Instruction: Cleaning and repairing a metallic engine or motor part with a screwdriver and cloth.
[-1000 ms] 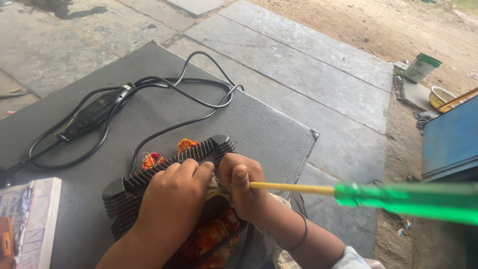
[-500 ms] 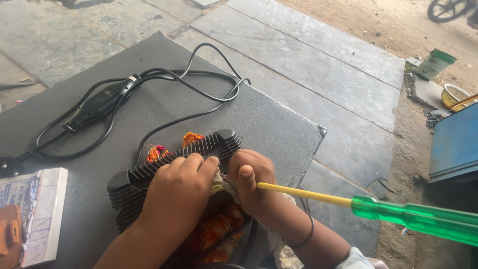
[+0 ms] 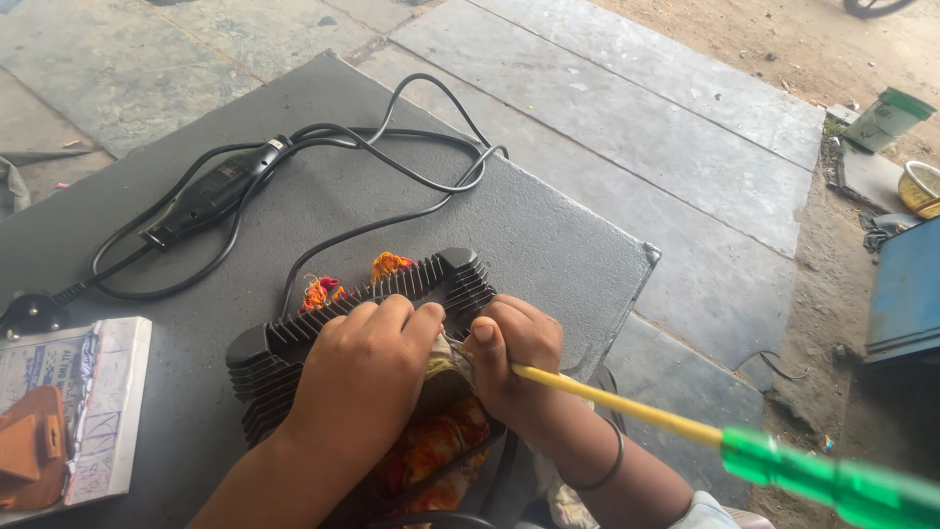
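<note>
A black finned box (image 3: 421, 284) with ribbed sides lies on a grey table (image 3: 548, 235), an orange and red cloth (image 3: 387, 266) tucked under it. My left hand (image 3: 362, 377) rests on top of the box, fingers curled over its near edge. My right hand (image 3: 514, 358) grips the yellow shaft of a long screwdriver (image 3: 627, 411) with a green handle (image 3: 832, 485), its tip hidden between my hands at the box.
A black cable (image 3: 392, 162) with an inline block (image 3: 211, 196) loops across the table to a plug (image 3: 29, 312) at the left edge. A printed booklet (image 3: 78, 392) lies front left. Stone slabs, a blue box (image 3: 906, 294) and a green container (image 3: 886, 116) are on the right.
The view has shifted slightly; the screwdriver handle has dropped lower right. Both hands stay on the finned box.
</note>
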